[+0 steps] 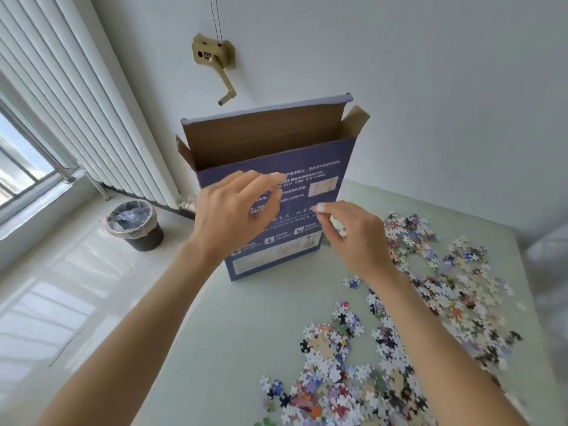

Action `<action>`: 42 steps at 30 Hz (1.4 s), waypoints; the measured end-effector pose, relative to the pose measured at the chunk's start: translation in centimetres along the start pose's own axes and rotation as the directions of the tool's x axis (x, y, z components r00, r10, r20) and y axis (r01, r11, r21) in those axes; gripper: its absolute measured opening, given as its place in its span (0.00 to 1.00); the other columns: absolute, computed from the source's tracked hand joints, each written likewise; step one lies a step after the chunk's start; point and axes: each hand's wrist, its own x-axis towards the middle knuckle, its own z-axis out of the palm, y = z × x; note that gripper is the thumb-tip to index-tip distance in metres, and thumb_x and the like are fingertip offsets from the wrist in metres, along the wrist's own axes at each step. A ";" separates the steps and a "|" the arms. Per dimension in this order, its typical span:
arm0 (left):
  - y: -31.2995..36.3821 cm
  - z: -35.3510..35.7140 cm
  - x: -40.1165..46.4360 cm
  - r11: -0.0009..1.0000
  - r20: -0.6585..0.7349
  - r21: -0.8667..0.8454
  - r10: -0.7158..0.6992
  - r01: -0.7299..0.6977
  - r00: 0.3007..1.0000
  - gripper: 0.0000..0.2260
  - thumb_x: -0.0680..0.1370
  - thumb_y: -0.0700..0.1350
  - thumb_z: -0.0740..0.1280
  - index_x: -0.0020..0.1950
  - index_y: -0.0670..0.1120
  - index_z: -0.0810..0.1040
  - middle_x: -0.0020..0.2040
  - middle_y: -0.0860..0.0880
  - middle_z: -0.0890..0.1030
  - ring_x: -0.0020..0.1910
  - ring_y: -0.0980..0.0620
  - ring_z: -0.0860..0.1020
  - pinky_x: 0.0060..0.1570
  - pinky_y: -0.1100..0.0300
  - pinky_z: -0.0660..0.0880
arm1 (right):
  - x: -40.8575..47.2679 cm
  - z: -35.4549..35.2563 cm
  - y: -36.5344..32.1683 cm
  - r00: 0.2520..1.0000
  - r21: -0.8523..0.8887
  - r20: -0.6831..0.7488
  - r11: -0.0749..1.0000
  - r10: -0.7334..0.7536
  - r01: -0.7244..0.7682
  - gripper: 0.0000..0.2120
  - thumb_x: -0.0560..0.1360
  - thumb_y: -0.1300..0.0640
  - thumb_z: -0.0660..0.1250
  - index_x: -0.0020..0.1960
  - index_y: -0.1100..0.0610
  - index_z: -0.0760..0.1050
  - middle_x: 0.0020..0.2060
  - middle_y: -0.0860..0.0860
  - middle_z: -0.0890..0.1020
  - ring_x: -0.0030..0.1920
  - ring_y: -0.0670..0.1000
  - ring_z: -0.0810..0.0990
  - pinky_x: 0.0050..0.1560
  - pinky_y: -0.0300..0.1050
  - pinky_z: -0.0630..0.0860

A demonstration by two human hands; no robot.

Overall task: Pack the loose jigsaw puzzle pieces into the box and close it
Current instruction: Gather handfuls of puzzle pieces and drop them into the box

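the right hand [353, 235] is pinched shut, apparently on a few pieces, though what it holds is blurred; the left hand [233, 210] hangs loosely curled and empty in front of the box [292, 167]. the box stands upright on the tabletop [246, 333], long axis vertical, flaps up, its mouth above and beyond both hands. the right hand must rise up and forward. loose pieces [445, 287] lie scattered to its right and nearer.
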 end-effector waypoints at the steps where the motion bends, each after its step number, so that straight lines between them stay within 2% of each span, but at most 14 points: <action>1: 0.7 0.5 -1.7 0.999 0.012 -0.053 -0.010 0.011 1.000 0.08 0.77 0.45 0.65 0.51 0.45 0.82 0.40 0.51 0.83 0.38 0.54 0.81 0.33 0.66 0.75 | -2.6 0.4 0.2 0.998 -0.015 0.047 0.999 0.037 -0.036 0.08 0.76 0.58 0.65 0.51 0.59 0.81 0.44 0.52 0.84 0.42 0.48 0.83 0.41 0.39 0.80; 5: 3.7 3.4 -10.4 0.923 0.248 -0.181 -0.290 0.338 0.924 0.07 0.74 0.44 0.67 0.50 0.49 0.82 0.40 0.55 0.82 0.35 0.58 0.79 0.34 0.62 0.78 | -12.6 2.6 1.0 0.876 -0.083 0.380 0.954 0.298 -0.288 0.10 0.76 0.60 0.64 0.55 0.58 0.80 0.50 0.51 0.83 0.48 0.49 0.82 0.47 0.36 0.77; 7: 4.8 5.0 -14.6 0.825 0.450 -0.144 -0.438 0.547 0.779 0.08 0.73 0.43 0.68 0.51 0.51 0.81 0.42 0.56 0.82 0.37 0.58 0.79 0.39 0.58 0.79 | -16.2 4.1 1.9 0.720 -0.158 0.553 0.902 0.419 -0.403 0.14 0.77 0.58 0.64 0.61 0.56 0.76 0.58 0.49 0.78 0.58 0.48 0.76 0.55 0.36 0.71; 9: 5.6 6.4 -18.1 0.737 0.666 -0.034 -0.487 0.675 0.565 0.12 0.74 0.46 0.69 0.56 0.53 0.79 0.47 0.55 0.82 0.42 0.58 0.79 0.46 0.58 0.79 | -18.6 5.9 3.1 0.567 -0.275 0.658 0.859 0.496 -0.432 0.21 0.77 0.52 0.63 0.68 0.54 0.68 0.68 0.51 0.69 0.69 0.52 0.65 0.67 0.44 0.63; 12: 6.6 7.1 -22.2 0.725 0.835 0.175 -0.468 0.666 0.290 0.21 0.73 0.52 0.69 0.65 0.53 0.72 0.57 0.51 0.79 0.51 0.54 0.77 0.52 0.59 0.75 | -20.1 7.9 4.8 0.365 -0.484 0.678 0.761 0.638 -0.432 0.32 0.75 0.40 0.60 0.74 0.50 0.55 0.75 0.56 0.51 0.74 0.61 0.48 0.72 0.60 0.49; 14: 7.6 7.1 -24.2 0.730 0.873 0.264 -0.458 0.631 0.164 0.28 0.72 0.55 0.70 0.69 0.52 0.67 0.61 0.48 0.75 0.56 0.50 0.75 0.56 0.57 0.73 | -20.6 8.9 5.4 0.273 -0.549 0.660 0.698 0.700 -0.460 0.37 0.73 0.34 0.58 0.75 0.47 0.48 0.75 0.56 0.44 0.74 0.64 0.42 0.70 0.65 0.44; 16: 8.6 6.7 -25.8 0.722 0.892 0.313 -0.446 0.617 0.069 0.33 0.70 0.57 0.71 0.71 0.51 0.64 0.63 0.46 0.72 0.59 0.47 0.73 0.59 0.55 0.71 | -21.2 9.5 5.2 0.247 -0.534 0.674 0.690 0.697 -0.490 0.39 0.72 0.32 0.58 0.75 0.47 0.48 0.75 0.57 0.43 0.74 0.64 0.42 0.71 0.66 0.45; 18: 9.3 6.3 -27.1 0.705 0.902 0.328 -0.432 0.628 0.013 0.36 0.69 0.57 0.73 0.71 0.49 0.63 0.64 0.45 0.69 0.60 0.47 0.71 0.59 0.56 0.70 | -21.8 9.8 4.1 0.298 -0.495 0.704 0.746 0.645 -0.445 0.40 0.70 0.32 0.60 0.74 0.49 0.52 0.75 0.56 0.48 0.74 0.62 0.46 0.72 0.63 0.48; 23: 10.4 5.7 -28.9 0.770 0.944 0.265 -0.329 0.580 0.006 0.42 0.63 0.56 0.77 0.71 0.49 0.61 0.65 0.45 0.64 0.60 0.47 0.68 0.60 0.56 0.69 | -24.4 9.6 0.1 0.373 -0.389 0.804 0.884 0.464 -0.260 0.44 0.63 0.33 0.69 0.72 0.49 0.59 0.73 0.53 0.53 0.73 0.58 0.52 0.71 0.61 0.55; 27: 11.0 5.3 -30.3 0.881 0.977 0.157 -0.205 0.445 0.061 0.41 0.63 0.52 0.78 0.71 0.51 0.60 0.66 0.47 0.63 0.60 0.47 0.67 0.61 0.56 0.70 | -25.8 9.1 -1.3 0.440 -0.372 0.760 0.876 0.477 -0.308 0.37 0.66 0.40 0.71 0.69 0.51 0.63 0.68 0.54 0.63 0.68 0.55 0.62 0.65 0.51 0.65; 31: 10.7 5.1 -31.2 0.828 0.968 0.080 -0.197 0.555 0.154 0.29 0.67 0.49 0.76 0.66 0.51 0.69 0.62 0.49 0.69 0.58 0.49 0.72 0.58 0.58 0.71 | -26.2 8.9 -2.4 0.430 -0.328 0.727 0.820 0.536 -0.468 0.28 0.69 0.49 0.72 0.66 0.52 0.67 0.63 0.54 0.68 0.60 0.53 0.70 0.55 0.45 0.73; 35: 10.6 5.5 -31.1 0.784 0.956 0.065 -0.227 0.617 0.188 0.20 0.70 0.48 0.74 0.60 0.48 0.73 0.52 0.49 0.77 0.48 0.52 0.77 0.48 0.62 0.72 | -26.2 8.7 -3.2 0.435 -0.274 0.723 0.801 0.536 -0.532 0.25 0.72 0.64 0.69 0.66 0.54 0.68 0.60 0.53 0.73 0.56 0.50 0.74 0.52 0.36 0.70; 38: 11.0 6.1 -30.9 0.772 0.944 0.080 -0.261 0.631 0.200 0.18 0.71 0.49 0.73 0.59 0.47 0.74 0.50 0.48 0.78 0.45 0.52 0.76 0.45 0.63 0.72 | -26.1 8.7 -3.4 0.435 -0.273 0.716 0.793 0.546 -0.545 0.24 0.72 0.63 0.68 0.67 0.55 0.69 0.61 0.53 0.74 0.57 0.51 0.75 0.54 0.36 0.69; 42: 11.8 7.1 -30.4 0.756 0.924 0.088 -0.306 0.649 0.231 0.18 0.72 0.49 0.72 0.59 0.47 0.74 0.55 0.47 0.75 0.52 0.49 0.75 0.52 0.56 0.74 | -25.8 8.1 -2.7 0.441 -0.280 0.700 0.784 0.561 -0.554 0.23 0.73 0.59 0.69 0.66 0.58 0.69 0.62 0.53 0.75 0.59 0.52 0.75 0.56 0.38 0.68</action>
